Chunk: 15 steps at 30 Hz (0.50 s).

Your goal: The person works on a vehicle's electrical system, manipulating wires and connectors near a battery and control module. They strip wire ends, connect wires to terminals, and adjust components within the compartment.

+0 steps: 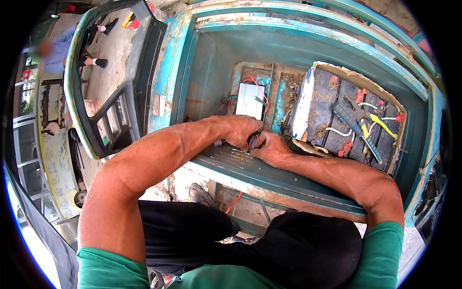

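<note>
Two bare hands meet inside a deep, rust-stained teal metal compartment [288, 48]. The left hand [243, 131] and the right hand [272, 148] touch or nearly touch, both with curled fingers pinching a thin dark cable with coloured wires [252, 140], partly hidden between them. Just beyond the left hand sits a silver rectangular metal box [246, 98]. To the right, hand tools with yellow-edged handles [370, 147] lie on dark block-shaped batteries [322, 108] with red-capped terminals.
</note>
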Each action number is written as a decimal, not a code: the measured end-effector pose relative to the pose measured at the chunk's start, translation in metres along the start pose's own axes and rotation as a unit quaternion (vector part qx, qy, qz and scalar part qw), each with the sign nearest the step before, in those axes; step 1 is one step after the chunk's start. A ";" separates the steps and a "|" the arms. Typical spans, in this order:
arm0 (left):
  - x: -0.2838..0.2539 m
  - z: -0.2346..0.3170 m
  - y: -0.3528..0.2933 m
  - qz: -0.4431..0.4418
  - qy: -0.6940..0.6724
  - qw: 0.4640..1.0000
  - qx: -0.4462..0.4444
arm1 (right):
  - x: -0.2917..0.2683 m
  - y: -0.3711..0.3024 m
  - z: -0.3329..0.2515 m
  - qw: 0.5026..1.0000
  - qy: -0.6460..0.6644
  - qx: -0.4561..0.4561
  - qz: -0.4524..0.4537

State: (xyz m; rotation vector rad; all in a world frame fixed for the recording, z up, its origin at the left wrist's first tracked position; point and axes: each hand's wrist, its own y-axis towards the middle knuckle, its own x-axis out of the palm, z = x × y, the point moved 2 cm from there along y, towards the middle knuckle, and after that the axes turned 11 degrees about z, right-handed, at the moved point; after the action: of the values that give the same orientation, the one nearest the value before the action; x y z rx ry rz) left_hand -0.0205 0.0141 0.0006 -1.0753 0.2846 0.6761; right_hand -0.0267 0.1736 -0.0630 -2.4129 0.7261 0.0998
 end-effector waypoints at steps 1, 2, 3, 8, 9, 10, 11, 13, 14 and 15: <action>0.001 0.001 0.000 -0.009 0.008 1.000 0.002 | 0.000 0.000 0.000 1.000 -0.003 -0.009 0.004; 0.001 0.003 0.000 -0.018 0.016 1.000 0.004 | 0.000 0.000 0.001 1.000 0.002 -0.012 0.008; 0.002 0.004 -0.001 -0.028 0.024 0.999 0.005 | 0.000 0.001 0.002 1.000 0.008 -0.014 0.011; 0.002 0.007 -0.010 0.033 0.081 0.995 0.039 | 0.004 0.004 0.009 0.998 0.046 0.003 0.031; 0.001 0.008 -0.010 0.039 0.087 0.995 0.041 | 0.005 0.005 0.012 0.998 0.051 0.000 0.035; 0.001 0.008 -0.010 0.036 0.068 0.996 0.033 | 0.006 0.006 0.015 0.998 0.056 -0.003 0.040; 0.000 0.008 -0.009 0.034 0.049 0.998 0.025 | 0.006 0.006 0.016 0.998 0.051 -0.004 0.045; 0.001 0.005 -0.007 0.019 0.014 1.000 0.013 | 0.006 0.007 0.016 0.998 0.042 -0.006 0.055; 0.002 0.001 -0.004 0.008 -0.003 1.000 0.008 | 0.007 0.008 0.017 0.997 0.045 -0.014 0.063; 0.004 -0.003 -0.002 -0.003 -0.019 1.000 0.004 | 0.009 0.008 0.018 0.996 0.048 -0.021 0.071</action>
State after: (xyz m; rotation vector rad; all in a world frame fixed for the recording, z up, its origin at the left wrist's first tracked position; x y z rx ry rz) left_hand -0.0162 0.0127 -0.0012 -1.0537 0.2507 0.6898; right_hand -0.0213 0.1738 -0.0839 -2.4180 0.9471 0.0572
